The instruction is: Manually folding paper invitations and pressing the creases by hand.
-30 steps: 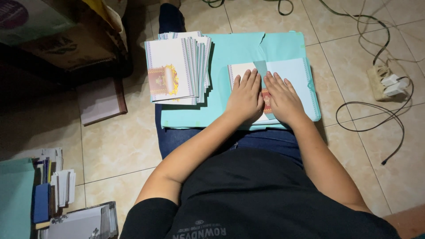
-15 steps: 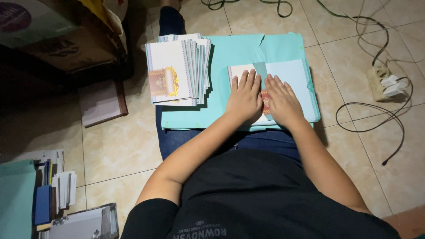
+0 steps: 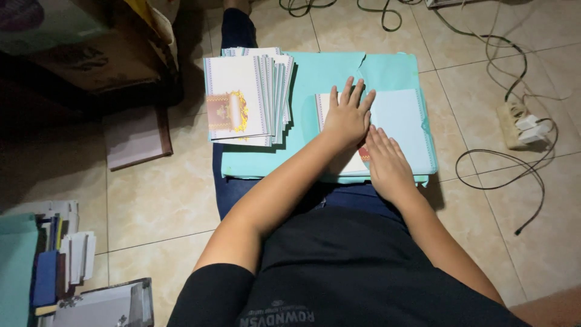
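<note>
A: Card (image 3: pixel 396 121), pale blue-white, patterned border, lying open on the right half of the teal board (image 3: pixel 315 66). Position confirmed?

B: Confirmed. Flat on the board, near its right edge, partly covered by both hands.

A: Left hand (image 3: pixel 348 118)?

B: Palm down on the left part of the card, fingers spread and pointing toward the far edge of the board. Closed around nothing.

A: Right hand (image 3: pixel 387 163)?

B: Palm down as well, just beside the left hand, nearer the board's close edge. Fingers straight and apart, pressing, gripping nothing.

A: Step in hand?

B: By judgement: flattening the card along its middle, both palms bearing down on either side of the crease.

A: Requirement for a next move?

B: By judgement: lifting the palms straight up so as not to drag the card across the board; then pinching one edge, since neither hand has any hold at present.

A: Other items, listed against the board?

B: Stack of cards (image 3: pixel 242 100), fanned, gold-and-red emblem on top, on the left end of the board, overhanging its left edge. Brown book (image 3: pixel 136 136) on the tiled floor, left of the board. Power strip (image 3: pixel 520 124) with black cable (image 3: pixel 502 175), right of the board, well apart. Pile of papers (image 3: pixel 60 260), far left and nearer than the board.
</note>
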